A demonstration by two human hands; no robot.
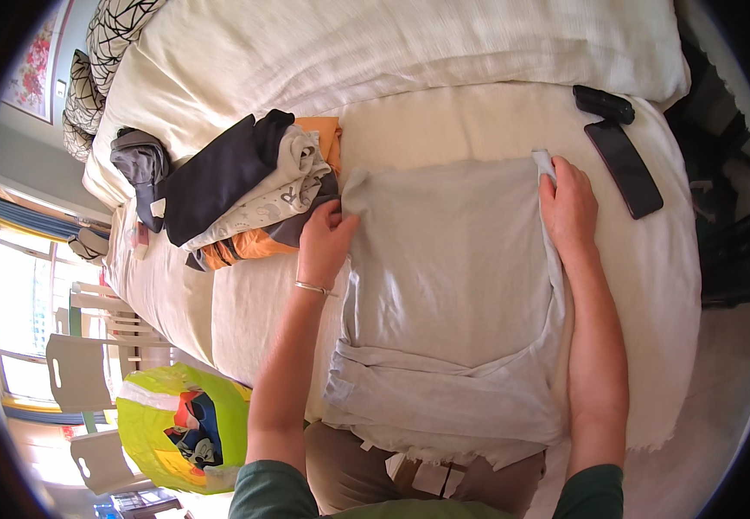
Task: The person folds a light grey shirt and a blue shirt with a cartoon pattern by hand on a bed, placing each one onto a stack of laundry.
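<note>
A light grey garment (446, 259) lies spread before me on a cream-covered sofa or bed, with a rumpled fold across its near end. My right hand (569, 204) pinches its far right corner, where a narrow strip of cloth stands up between thumb and fingers. At the far left side, my left hand (328, 240) touches the edge with curled fingers; whether it grips the cloth cannot be told. Just left of that hand is a pile of folded clothes: a black garment (219, 185) on top, a printed light one (284, 194) and orange pieces (251, 246) below.
A smartphone (624, 170) and a black case-like object (603, 105) lie at right. A grey bundle (141, 159) sits beyond the pile. A yellow-green plastic bag (148, 415) with a cartoon print is at lower left, near white chairs (80, 373). Patterned pillows (112, 45) are at upper left.
</note>
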